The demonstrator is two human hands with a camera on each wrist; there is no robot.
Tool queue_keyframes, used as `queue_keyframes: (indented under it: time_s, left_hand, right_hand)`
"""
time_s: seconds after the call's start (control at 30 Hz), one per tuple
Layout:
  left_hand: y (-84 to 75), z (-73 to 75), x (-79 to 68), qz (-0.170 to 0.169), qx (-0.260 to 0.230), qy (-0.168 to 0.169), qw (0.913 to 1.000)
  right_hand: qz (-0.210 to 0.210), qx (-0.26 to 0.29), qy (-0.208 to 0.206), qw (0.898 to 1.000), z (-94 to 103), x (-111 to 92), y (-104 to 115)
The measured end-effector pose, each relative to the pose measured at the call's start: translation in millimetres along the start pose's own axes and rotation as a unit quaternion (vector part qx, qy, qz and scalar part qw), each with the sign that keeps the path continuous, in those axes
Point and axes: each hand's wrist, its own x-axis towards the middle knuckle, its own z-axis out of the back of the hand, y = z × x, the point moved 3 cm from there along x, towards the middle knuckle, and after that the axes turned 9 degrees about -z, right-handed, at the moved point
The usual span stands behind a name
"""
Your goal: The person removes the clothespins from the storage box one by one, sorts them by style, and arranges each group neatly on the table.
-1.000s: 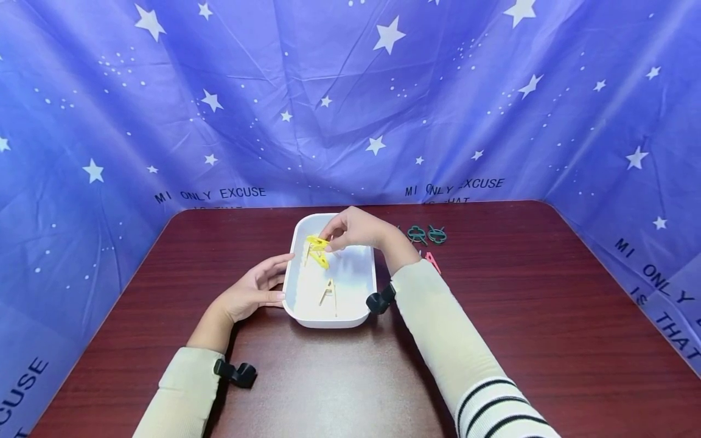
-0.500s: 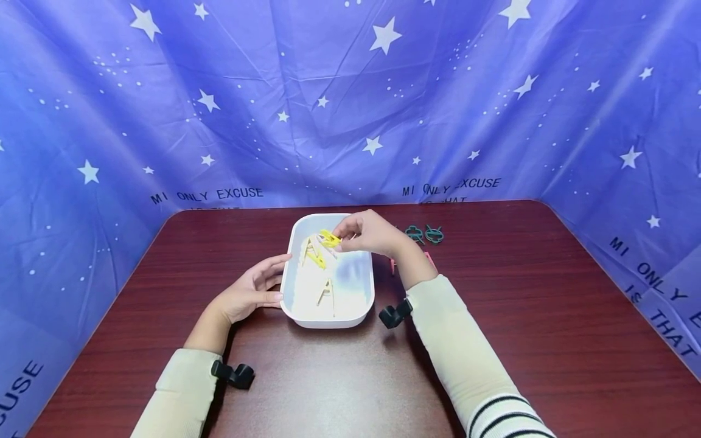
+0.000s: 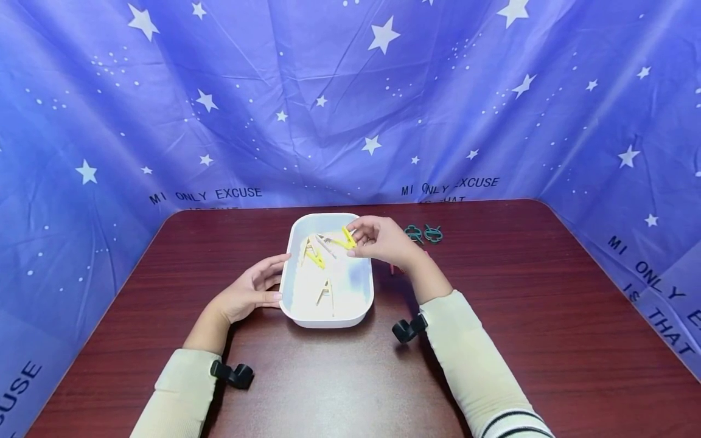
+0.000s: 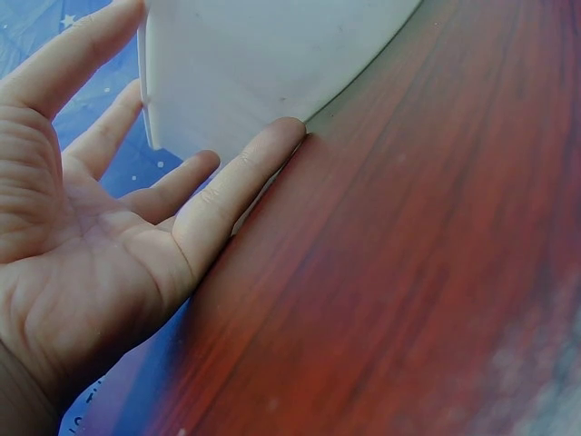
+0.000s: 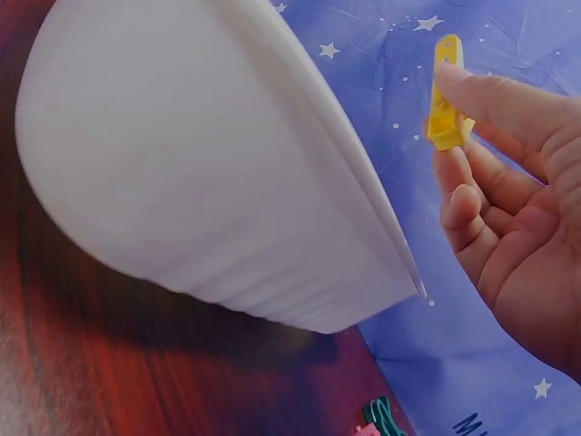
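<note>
Right hand (image 3: pixel 383 240), pinching yellow plastic clip (image 5: pixel 445 118), has shifted toward right rim of white rectangular tub (image 3: pixel 326 323), apparently singling it out; left hand (image 3: pixel 246 294), fingers extended, touches tub.

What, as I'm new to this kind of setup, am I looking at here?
No machine: just someone's left hand and right hand. The wide picture comes from a head-worn camera looking down; the close ones from small black cameras on each wrist. On the dark red table stands a white tray holding a yellow clip and pale clips; green clips and something pink lie to its right. The left hand touches the tray's side; the right hand pinches a second yellow clip.
</note>
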Motion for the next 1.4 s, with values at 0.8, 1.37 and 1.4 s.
queue_keyframes:
  time_s: [0.8,1.37,1.4]
  left_hand:
    - [1.7,2.2,-1.2,0.0,0.004,0.001,1.0]
    - [2.2,2.1,-0.2,-0.002,0.007,-0.001,1.0]
    - [2.6,2.6,-0.2,-0.004,0.01,0.0,0.9999]
  right_hand:
    - [0.013,0.057,-0.062,0.996,27.8,-46.3,-28.1]
    - [0.041,0.081,-0.143,0.986,63.1,-67.3,-45.7]
    - [0.041,0.086,-0.143,0.985,65.1,-67.7,-46.7]
